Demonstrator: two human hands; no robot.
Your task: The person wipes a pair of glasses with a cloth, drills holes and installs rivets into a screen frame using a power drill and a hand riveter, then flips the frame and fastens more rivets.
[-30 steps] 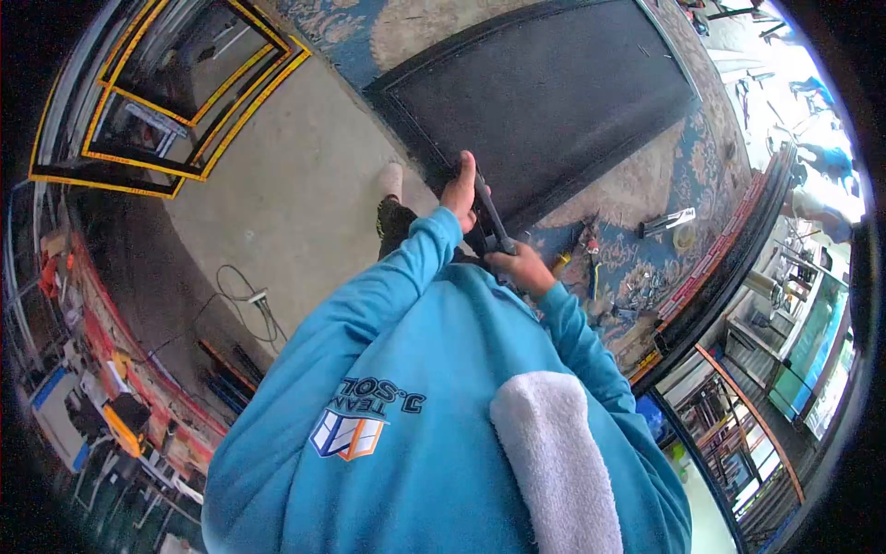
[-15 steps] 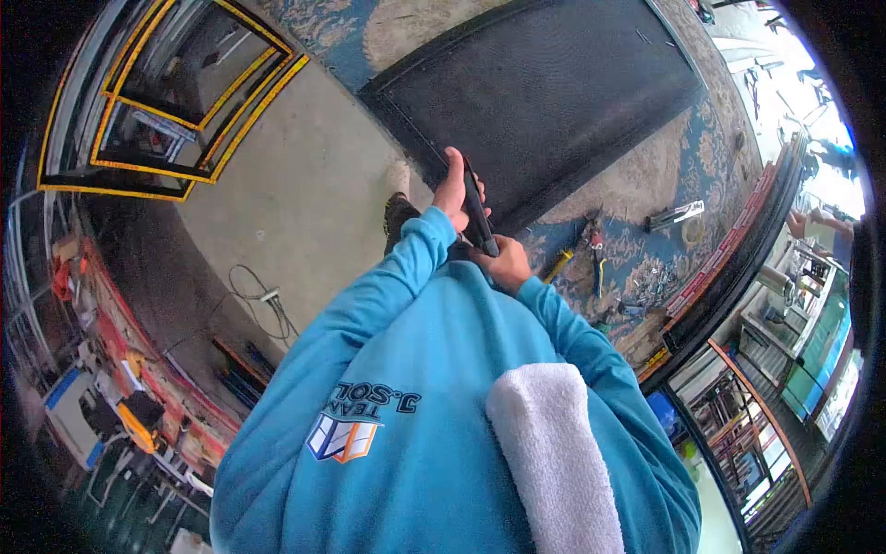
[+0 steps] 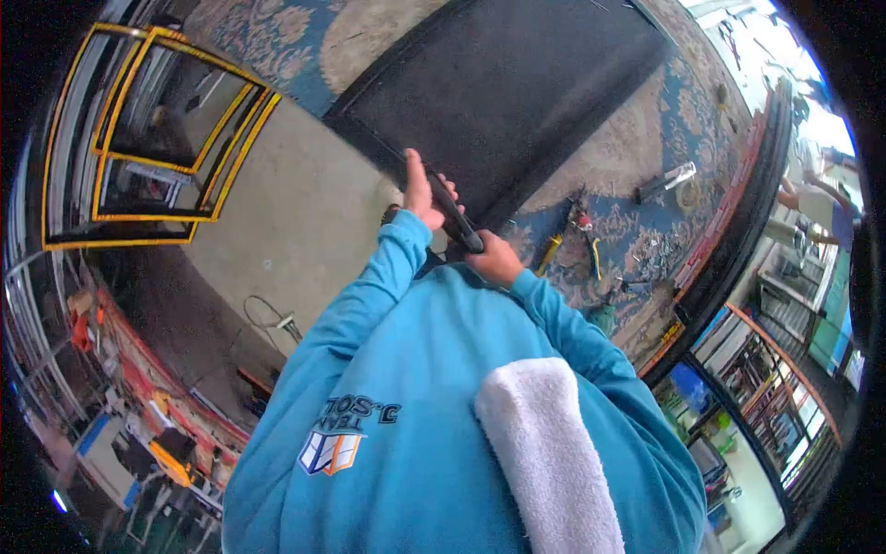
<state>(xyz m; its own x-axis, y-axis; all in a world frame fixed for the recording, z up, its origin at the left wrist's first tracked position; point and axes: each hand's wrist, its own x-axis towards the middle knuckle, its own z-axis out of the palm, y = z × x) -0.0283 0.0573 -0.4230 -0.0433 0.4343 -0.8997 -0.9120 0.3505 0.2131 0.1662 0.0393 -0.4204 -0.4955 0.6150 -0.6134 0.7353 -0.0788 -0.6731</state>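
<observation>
A dark, slim tube-like bar [image 3: 455, 214] slants between my two hands in front of my body; I cannot make out its exact kind. My left hand [image 3: 424, 196] is around its far part, thumb stretched forward and fingertips showing on the other side. At the near end, my right hand [image 3: 498, 259] grips the bar close to my shirt, with its fingertips partly hidden. Just beyond my hands, a large panel of black mesh [image 3: 498, 102] with a dark edge lies on the floor.
Patterned blue-and-beige carpet [image 3: 688, 115] lies under the panel. Yellow-handled pliers [image 3: 594, 258], a yellow tool [image 3: 550, 251] and scattered small pieces lie right. Yellow-edged frames [image 3: 205, 220] lean at left. Long dark profiles [image 3: 738, 231] line the right, near another person's arm [image 3: 792, 196].
The view has shifted, so the mesh panel, my hands and the bar appear farther left. Both hands stay on the bar.
</observation>
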